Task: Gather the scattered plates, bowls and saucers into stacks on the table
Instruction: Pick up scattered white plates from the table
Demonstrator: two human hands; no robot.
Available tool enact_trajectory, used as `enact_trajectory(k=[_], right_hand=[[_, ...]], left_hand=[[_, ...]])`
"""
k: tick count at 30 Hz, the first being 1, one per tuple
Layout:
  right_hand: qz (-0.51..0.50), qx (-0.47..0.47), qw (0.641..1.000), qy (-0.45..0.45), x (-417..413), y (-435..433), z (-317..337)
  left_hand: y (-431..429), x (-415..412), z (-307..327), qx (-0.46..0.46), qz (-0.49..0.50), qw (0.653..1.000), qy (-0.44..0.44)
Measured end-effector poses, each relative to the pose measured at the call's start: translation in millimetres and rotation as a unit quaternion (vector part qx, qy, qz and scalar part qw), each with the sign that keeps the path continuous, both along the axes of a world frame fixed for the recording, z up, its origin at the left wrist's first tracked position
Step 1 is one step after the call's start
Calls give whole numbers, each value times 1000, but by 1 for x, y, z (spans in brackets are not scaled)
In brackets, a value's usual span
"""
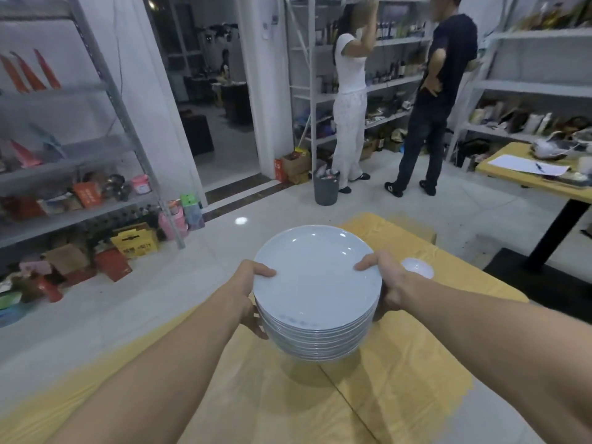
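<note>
A tall stack of white plates [315,296] is sitting between both hands, in the air above the yellow table [400,366], with its shadow falling on the cloth just below it. The left hand [253,296] is gripping the stack's left side, its thumb hooking over the top plate's rim and its fingers curling beneath the lowest plates. The right hand [386,283] is clasping the right side the same way, thumb lying on the top rim; its fingers are hidden behind the stack. A small white saucer [418,268] is lying on the table just beyond the right hand. Further out, a grey bin [326,189] is standing on the floor near two people [350,100] facing white shelves [394,81]. To the right, a second yellow table [512,179] is carrying a sheet of paper [525,164].
</note>
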State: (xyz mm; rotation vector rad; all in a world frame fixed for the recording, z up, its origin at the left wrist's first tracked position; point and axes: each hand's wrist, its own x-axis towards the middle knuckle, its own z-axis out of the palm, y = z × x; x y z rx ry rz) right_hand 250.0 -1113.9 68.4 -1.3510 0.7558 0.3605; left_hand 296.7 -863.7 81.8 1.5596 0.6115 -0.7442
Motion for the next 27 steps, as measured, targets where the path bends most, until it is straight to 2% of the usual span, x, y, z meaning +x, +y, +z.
enact_trajectory(k=[3, 13, 20, 27], right_hand=[[-5, -7, 999, -42, 44, -44, 8], [37, -49, 998, -12, 196, -198, -9], [60, -18, 997, 37, 287, -290, -68], [58, -12, 997, 46, 346, -333, -118]], left_hand=[[-44, 44, 10, -2, -8, 1000, -7], [-195, 173, -9, -29, 32, 999, 0], [-281, 251, -53, -32, 58, 997, 29], [-327, 307, -103, -34, 75, 995, 61]])
